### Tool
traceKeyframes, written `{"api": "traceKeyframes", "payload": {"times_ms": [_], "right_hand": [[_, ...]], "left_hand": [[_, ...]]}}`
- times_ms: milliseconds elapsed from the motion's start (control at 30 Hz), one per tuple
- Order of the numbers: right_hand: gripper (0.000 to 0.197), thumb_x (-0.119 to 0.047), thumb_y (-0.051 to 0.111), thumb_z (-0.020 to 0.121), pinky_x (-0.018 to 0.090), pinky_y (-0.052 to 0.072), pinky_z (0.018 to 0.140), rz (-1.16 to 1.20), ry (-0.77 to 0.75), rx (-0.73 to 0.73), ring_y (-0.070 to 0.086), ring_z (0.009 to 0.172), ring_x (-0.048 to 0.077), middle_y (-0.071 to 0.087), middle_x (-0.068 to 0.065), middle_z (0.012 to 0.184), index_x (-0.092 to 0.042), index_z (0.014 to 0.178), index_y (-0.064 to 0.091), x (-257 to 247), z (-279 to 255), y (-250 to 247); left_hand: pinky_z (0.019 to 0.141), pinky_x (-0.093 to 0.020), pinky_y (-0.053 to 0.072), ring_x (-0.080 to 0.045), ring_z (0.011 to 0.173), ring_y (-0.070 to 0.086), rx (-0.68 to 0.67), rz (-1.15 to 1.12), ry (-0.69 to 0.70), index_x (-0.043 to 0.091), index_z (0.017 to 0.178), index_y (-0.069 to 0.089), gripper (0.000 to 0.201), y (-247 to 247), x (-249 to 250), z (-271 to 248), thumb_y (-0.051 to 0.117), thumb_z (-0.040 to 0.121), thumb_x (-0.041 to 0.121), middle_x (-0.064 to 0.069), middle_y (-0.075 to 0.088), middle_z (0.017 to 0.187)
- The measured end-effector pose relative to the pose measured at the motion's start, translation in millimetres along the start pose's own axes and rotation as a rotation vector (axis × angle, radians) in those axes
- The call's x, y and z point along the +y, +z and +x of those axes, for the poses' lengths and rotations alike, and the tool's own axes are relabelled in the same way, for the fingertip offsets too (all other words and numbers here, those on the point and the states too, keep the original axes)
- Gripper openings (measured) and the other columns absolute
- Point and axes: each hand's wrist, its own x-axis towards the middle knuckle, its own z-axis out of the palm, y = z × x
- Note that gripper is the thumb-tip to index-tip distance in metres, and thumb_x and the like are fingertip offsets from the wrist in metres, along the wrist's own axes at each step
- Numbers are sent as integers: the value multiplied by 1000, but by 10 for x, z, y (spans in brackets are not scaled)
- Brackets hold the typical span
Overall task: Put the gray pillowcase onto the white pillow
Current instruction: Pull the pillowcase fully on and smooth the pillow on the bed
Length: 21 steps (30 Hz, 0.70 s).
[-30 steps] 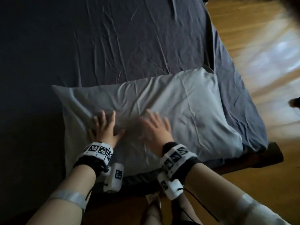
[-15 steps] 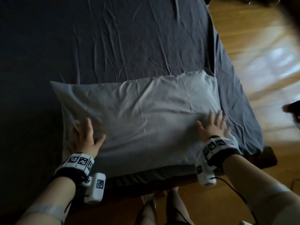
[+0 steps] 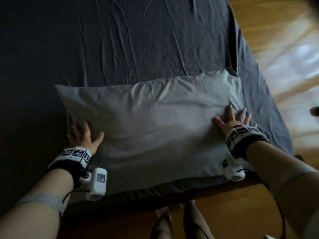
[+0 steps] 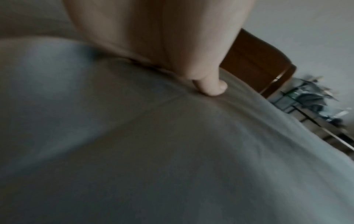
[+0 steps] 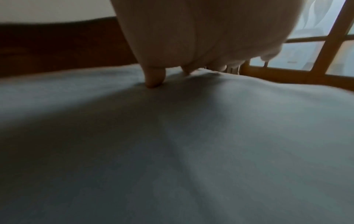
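The gray pillowcase (image 3: 155, 128) covers the whole pillow, which lies across the near end of the bed; no white of the pillow shows. My left hand (image 3: 82, 135) lies flat on the pillowcase's near left part, fingers spread. My right hand (image 3: 231, 118) presses flat on its right end, fingers spread toward the edge. In the left wrist view the palm (image 4: 153, 37) rests on the gray cloth (image 4: 172, 151) with the thumb pressed down. In the right wrist view the fingertips (image 5: 154, 80) dent the cloth (image 5: 191, 151).
A dark gray sheet (image 3: 120, 40) covers the bed (image 3: 259, 181), wrinkled beyond the pillow. The wooden floor (image 3: 284, 49) runs along the right and in front. My legs (image 3: 177, 223) stand at the bed's near edge. A wooden headboard (image 5: 57, 45) and window frame (image 5: 329, 45) show in the right wrist view.
Both hands slid apart from the middle of the pillowcase, the left toward the left end and the right to the right end, staying flat on the cloth.
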Motion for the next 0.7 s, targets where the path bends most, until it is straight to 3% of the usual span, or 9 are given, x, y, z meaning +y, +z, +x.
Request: {"api": "traceKeyframes", "payload": {"times_ms": [67,133,200,267,400,533,600,633,700], "right_hand": [[79,-65,36,85,51,-2,116,39,-69,46,-12,144,24,-15,0,156,-31,147,0,-384,23,-90],[71,-53,41,89,49,-5,115,52,-349,82,-12,144,20,-10,-4,157,-33,147,6,-1002,5,-83],[60,-43,41,92,49,-4,114,-67,-688,3,-7,145,18,-2,-6,157,-34,145,13,-1678,-154,5],[55,-43,36,94,50,-5,114,-134,-841,-142,-7,145,17,-1,-9,157,-38,144,14,-2057,-258,106],[65,-63,35,87,47,0,114,-98,-664,-104,-3,145,18,-2,-13,156,-42,144,10,-1481,207,109],[66,-60,40,87,49,1,117,-51,-193,-86,-10,144,30,-13,-2,156,-43,143,8,-395,592,-224],[70,-54,42,89,50,1,117,197,13,-63,-10,144,29,-11,5,157,-33,146,7,-318,529,-298],[72,-52,41,90,50,-1,116,282,17,-30,-11,144,25,-12,4,157,-30,147,4,-390,439,-285],[73,-47,43,91,50,-8,114,324,-200,-10,-16,143,20,-18,-1,155,-33,146,-3,-681,174,-134]], "left_hand": [[117,-52,-2,-31,143,-14,65,23,54,29,146,-11,79,-118,249,157,40,90,52,-7,-19,155],[117,-50,-3,-27,144,-16,63,7,269,32,145,-10,75,-172,682,263,40,92,46,-4,-21,155],[117,-48,-7,-18,143,-16,11,-71,497,32,146,-5,66,-124,1161,241,37,95,39,5,-17,155],[116,-51,-9,-12,143,-13,-52,-81,565,37,145,-2,58,-1,1459,243,28,96,44,16,-10,153],[117,-51,-6,-22,145,-13,-102,236,240,36,146,-2,75,155,926,616,8,80,71,4,-12,157],[116,-34,-8,-25,144,-14,-88,60,-124,30,147,2,63,-148,365,527,26,94,53,-7,-12,157],[116,-36,-10,-25,144,-15,-31,57,-124,28,148,-2,64,-203,427,373,27,95,51,-7,-15,156],[116,-38,-10,-24,144,-16,-3,44,-60,26,148,-4,66,-139,540,282,28,95,49,-6,-18,156],[116,-44,-8,-23,143,-18,29,2,176,22,147,-7,72,36,857,6,34,94,48,-8,-21,154]]}}
